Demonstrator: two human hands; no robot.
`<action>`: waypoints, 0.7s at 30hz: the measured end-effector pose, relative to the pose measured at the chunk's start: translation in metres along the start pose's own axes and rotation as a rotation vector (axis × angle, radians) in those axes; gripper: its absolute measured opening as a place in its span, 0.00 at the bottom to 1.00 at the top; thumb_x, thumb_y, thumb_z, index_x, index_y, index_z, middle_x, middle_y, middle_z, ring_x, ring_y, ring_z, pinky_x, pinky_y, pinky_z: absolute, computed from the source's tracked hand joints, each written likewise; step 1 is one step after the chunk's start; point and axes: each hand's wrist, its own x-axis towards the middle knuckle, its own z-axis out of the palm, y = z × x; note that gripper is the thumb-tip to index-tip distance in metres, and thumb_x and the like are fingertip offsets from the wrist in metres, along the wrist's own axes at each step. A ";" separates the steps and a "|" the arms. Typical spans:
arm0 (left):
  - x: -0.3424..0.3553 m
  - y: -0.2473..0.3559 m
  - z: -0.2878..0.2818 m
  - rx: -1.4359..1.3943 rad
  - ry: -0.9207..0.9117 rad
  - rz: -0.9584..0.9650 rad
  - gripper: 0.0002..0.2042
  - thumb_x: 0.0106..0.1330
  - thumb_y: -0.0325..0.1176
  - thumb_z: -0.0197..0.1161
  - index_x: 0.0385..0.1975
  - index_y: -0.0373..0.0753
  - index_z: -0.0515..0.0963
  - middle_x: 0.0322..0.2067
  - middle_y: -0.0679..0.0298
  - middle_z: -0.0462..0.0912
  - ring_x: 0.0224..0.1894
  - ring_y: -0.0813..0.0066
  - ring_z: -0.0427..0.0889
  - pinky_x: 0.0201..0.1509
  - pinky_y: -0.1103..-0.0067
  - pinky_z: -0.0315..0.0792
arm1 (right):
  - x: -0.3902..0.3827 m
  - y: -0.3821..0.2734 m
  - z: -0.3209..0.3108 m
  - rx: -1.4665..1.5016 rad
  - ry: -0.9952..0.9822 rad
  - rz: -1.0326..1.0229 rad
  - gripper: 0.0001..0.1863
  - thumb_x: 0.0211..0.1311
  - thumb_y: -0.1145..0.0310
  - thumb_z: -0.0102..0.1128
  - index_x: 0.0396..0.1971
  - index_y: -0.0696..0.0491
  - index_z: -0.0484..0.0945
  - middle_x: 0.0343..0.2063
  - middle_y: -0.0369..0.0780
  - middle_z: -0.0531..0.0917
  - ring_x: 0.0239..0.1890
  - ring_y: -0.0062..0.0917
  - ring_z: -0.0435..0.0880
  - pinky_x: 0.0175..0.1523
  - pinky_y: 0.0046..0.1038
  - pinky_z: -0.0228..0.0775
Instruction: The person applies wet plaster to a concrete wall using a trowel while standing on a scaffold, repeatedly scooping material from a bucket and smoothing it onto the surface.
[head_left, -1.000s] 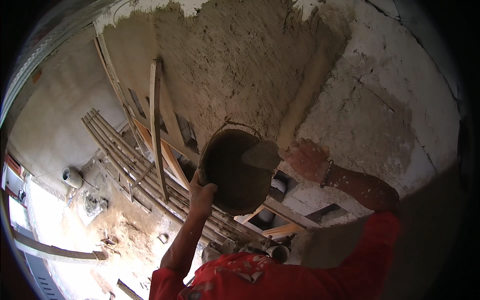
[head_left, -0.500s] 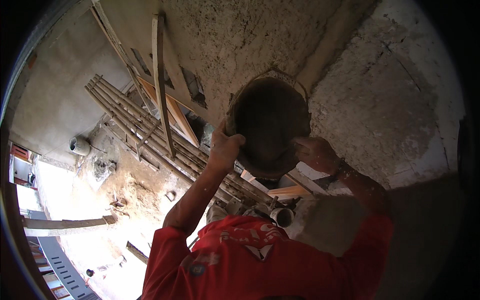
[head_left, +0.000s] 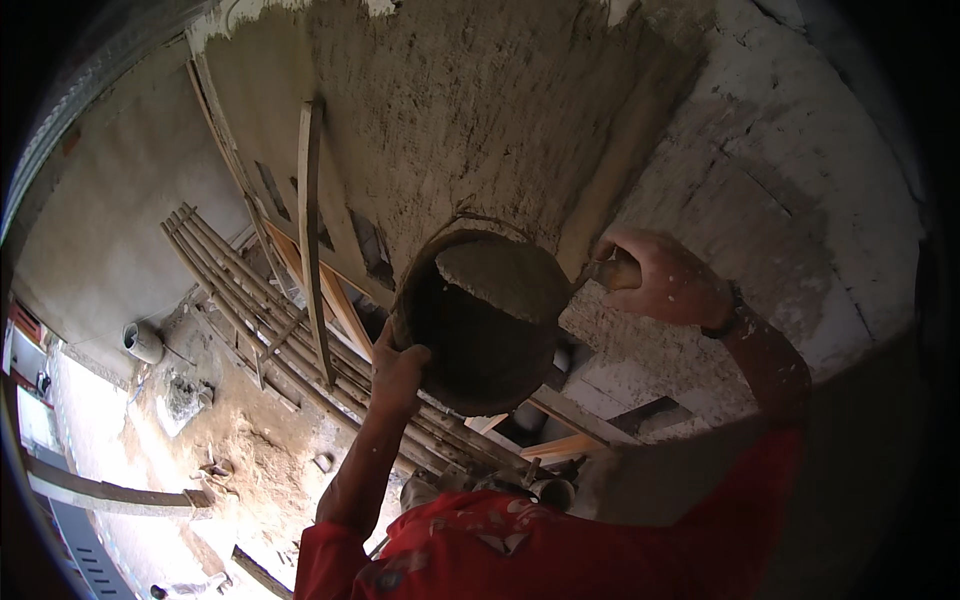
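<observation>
Taking the centre of the dark bucket as the middle of the dial, the left hand sits at eight o'clock, its grip closed over the rim, with the thumb on the inner side. The bucket therefore lies at two o'clock from that grip, its mouth turned up toward the camera.

The right hand is out between two and three o'clock, clear of the rim, its grip wrapped round the handle of a trowel. From there the blade reaches toward nine o'clock, across the upper part of the mouth; its visible face looks grey and coated. Whether the blade touches the bucket cannot be told.

At twelve o'clock beyond the bucket rises a rough, plastered wall. Long poles run past at nine o'clock, behind an upright plank.
</observation>
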 end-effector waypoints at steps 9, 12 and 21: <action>-0.015 0.006 -0.028 0.008 0.096 0.045 0.31 0.47 0.16 0.48 0.58 0.28 0.67 0.45 0.57 0.80 0.44 0.71 0.81 0.48 0.80 0.75 | 0.026 -0.020 -0.109 0.355 -0.007 0.120 0.26 0.56 0.61 0.63 0.50 0.64 0.75 0.27 0.41 0.82 0.30 0.25 0.81 0.35 0.31 0.75; -0.020 0.009 -0.034 0.112 0.096 -0.039 0.30 0.46 0.16 0.48 0.57 0.28 0.67 0.44 0.57 0.80 0.43 0.71 0.81 0.47 0.81 0.74 | 0.049 0.057 -0.137 -0.056 0.442 0.173 0.33 0.61 0.53 0.59 0.57 0.64 0.70 0.31 0.42 0.82 0.29 0.21 0.80 0.34 0.26 0.74; -0.021 -0.032 -0.051 0.121 0.195 0.047 0.30 0.45 0.18 0.51 0.56 0.28 0.69 0.43 0.57 0.81 0.44 0.71 0.80 0.49 0.79 0.74 | 0.029 0.043 -0.111 -0.124 0.466 0.341 0.32 0.61 0.56 0.58 0.59 0.62 0.69 0.30 0.36 0.79 0.26 0.17 0.73 0.33 0.21 0.69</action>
